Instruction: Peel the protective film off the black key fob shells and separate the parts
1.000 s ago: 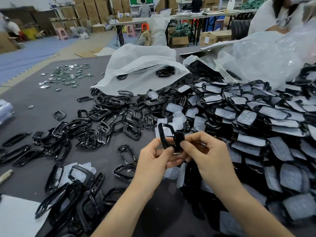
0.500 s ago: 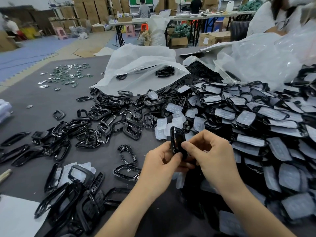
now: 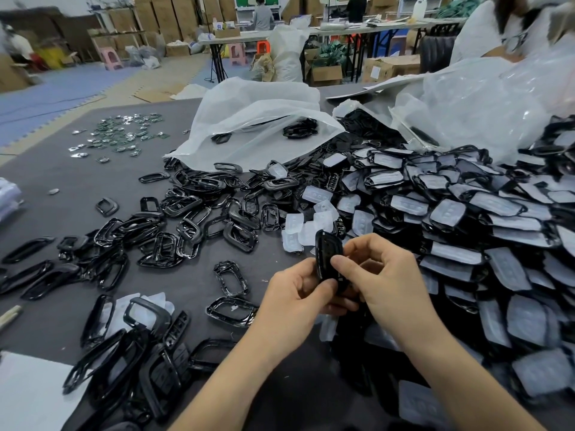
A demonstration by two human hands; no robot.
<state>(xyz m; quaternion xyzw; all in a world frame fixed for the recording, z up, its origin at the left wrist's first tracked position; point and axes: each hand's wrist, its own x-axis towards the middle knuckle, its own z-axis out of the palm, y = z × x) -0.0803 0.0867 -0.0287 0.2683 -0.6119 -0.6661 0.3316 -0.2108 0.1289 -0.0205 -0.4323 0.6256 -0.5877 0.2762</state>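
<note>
While left hand (image 3: 298,290), right hand (image 3: 384,275) pinch shell (image 3: 326,248), grey mat (image 3: 62,181) bears frames (image 3: 202,183); boxes (image 3: 186,7) behind.

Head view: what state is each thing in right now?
Shell: upright, gripped by both hands.
Left hand: holds the lower end.
Right hand: thumb pinches the face.
Right pile: film on.
Left pile: bare frames, scattered.
Loose films: peeled, heaped.
Bag: open, few parts inside.

Bright, even light – soft shadows, edges bowed and blurred
</note>
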